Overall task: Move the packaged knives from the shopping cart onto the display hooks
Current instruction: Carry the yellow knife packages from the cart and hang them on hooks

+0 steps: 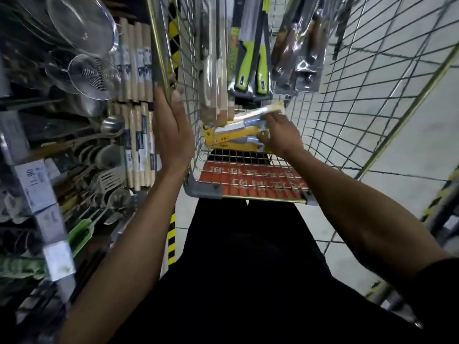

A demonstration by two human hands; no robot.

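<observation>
- Head view, looking down into the shopping cart point(347, 125): the right hand point(282, 136) is inside the near end of the basket. Its fingers point(263, 141) are curled round the right ends of a small stack of yellow-carded knife packs point(231, 134), so it's got a proper grip on them.
- The packs lie crosswise and stick out to the left of those fingers, with a pale pack point(263, 111) on top.
- The left hand point(171, 130) is up at the cart's left top rail point(161, 58), thumb on one side and fingertips hooked over the other, holding it.
- Farther in the cart, green-handled knives point(250, 70) and wood-handled packs point(214, 90) stand upright.
- Left of the cart are shelves with strainers point(94, 75) and rolling pins point(136, 120).
</observation>
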